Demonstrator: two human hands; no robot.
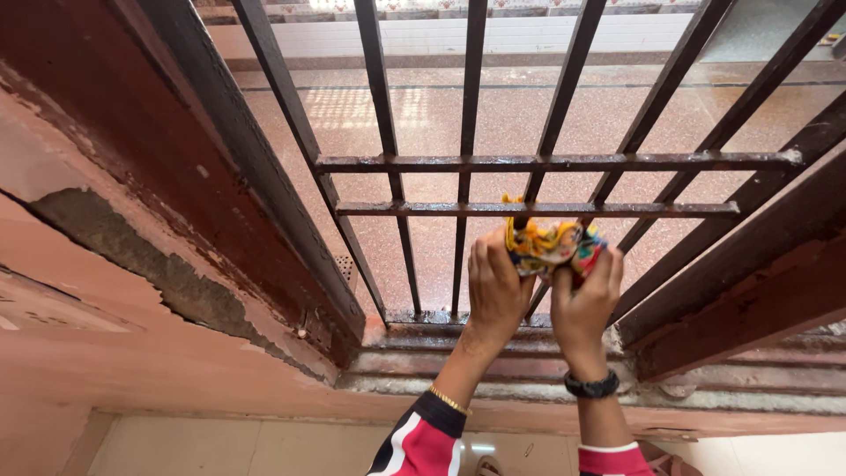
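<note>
From my remote view I see both hands raised to the lower middle of the frame, bunched around a multicoloured cloth (pixel 551 247) that is pressed against one vertical bar (pixel 539 181) of a dark window grille (pixel 564 163). My left hand (pixel 495 286) is closed on the cloth's left side, fingers wrapped over the wad; my right hand (pixel 583 304) is clamped on its right side from below, so the cloth appears folded around the bar, though I cannot tell whether it goes fully round. Gripping from both sides would keep the fabric tight to the metal, I judge. The cloth sits just under the lower crossbar (pixel 538 210), nearly touching it, which leaves little room upward; downward the bar runs free to the sill (pixel 493 361) at the bottom. The neighbouring bars to left and right stand near, so the gaps for knuckles are narrow. A flaking reddish wall (pixel 132 291) fills the left of the frame, well apart from the hands.
</note>
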